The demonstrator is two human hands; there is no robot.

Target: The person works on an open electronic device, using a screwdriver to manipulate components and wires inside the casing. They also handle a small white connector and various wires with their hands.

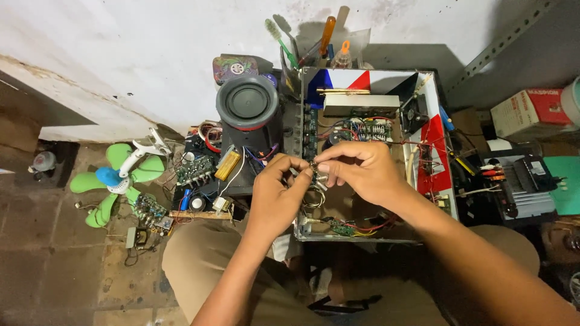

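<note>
— While both hands meet over the open amplifier chassis [432, 105], what does each one have?

— The left hand [275, 193] and the right hand [362, 172] pinch the same small metal component [315, 168] between thumb and fingertips, so each grip is closed on it. It hangs just above the chassis's near-left part, with thin wires [314, 196] looping down from it into the box.

— How should that be handled well?

— As a judgement: 1 hand should steady the part while the other works it, with the wires kept slack and clear of the circuit board [370, 128] behind.

— Which way does it point?

— It is too small to tell for sure; its long axis seems to run roughly up and down the picture, away from the person's knees [199, 259].

— And nearby?

— A round black speaker [247, 101] stands just left of the chassis, a green fan [118, 178] lies on the floor [54, 259] further left, and a toothbrush [279, 39] and screwdriver [326, 33] stand behind.
</note>
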